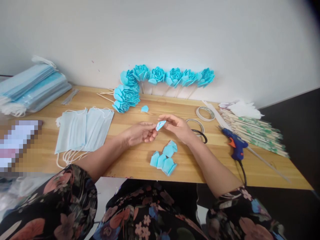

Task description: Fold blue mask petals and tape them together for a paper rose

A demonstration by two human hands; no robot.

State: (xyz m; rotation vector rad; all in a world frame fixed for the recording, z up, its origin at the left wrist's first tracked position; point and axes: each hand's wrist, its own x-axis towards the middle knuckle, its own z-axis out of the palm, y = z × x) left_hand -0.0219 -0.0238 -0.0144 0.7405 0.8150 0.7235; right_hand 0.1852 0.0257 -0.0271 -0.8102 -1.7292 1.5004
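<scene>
Blue piece (160, 125) slants near-left to far-right; left hand (143, 132) pinches its left end; right hand (177, 127) adjoins the right, finger closure indeterminable.

You wear black garment (147, 213), printed with flowers in dusty red, pink and blue; front shows below near edge of surface (133, 161). Left sleeve (65, 196), right sleeve (242, 218): same print, wide, loose, ending near elbows. Left hand (140, 134), right hand (178, 127): bare.
</scene>
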